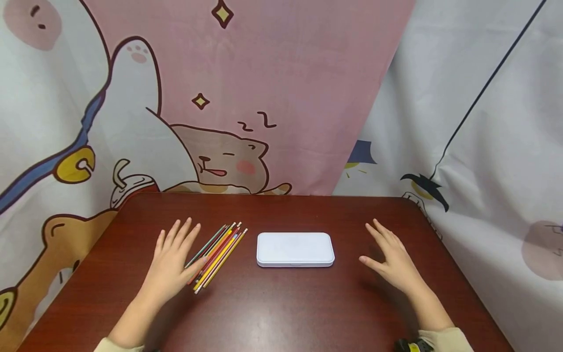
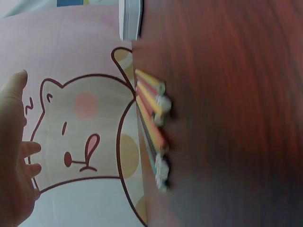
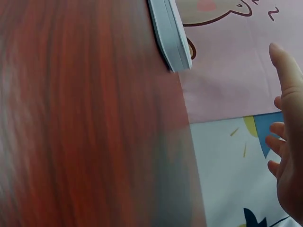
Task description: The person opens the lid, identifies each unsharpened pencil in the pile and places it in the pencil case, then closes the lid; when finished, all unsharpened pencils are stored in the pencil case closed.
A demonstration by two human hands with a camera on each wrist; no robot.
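A bundle of colored pencils (image 1: 222, 254) lies slantwise on the table, yellow, red and green ones among them; their near ends show in the left wrist view (image 2: 158, 118). Over their left side hovers my left hand (image 1: 169, 261), fingers spread and holding nothing. To the right of the pencils lies a closed white flat case (image 1: 295, 249) with rounded corners; its end shows in the right wrist view. My right hand (image 1: 393, 261) is held apart from the case, to its right, fingers extended and nothing in them.
The dark red-brown wooden table (image 1: 281, 313) has its far edge against a hanging cloth (image 1: 308, 98) printed with cartoon animals. More pale cloth (image 1: 497, 146) hangs along the right side. A dark band with a yellow patch (image 1: 413, 346) is on the right wrist.
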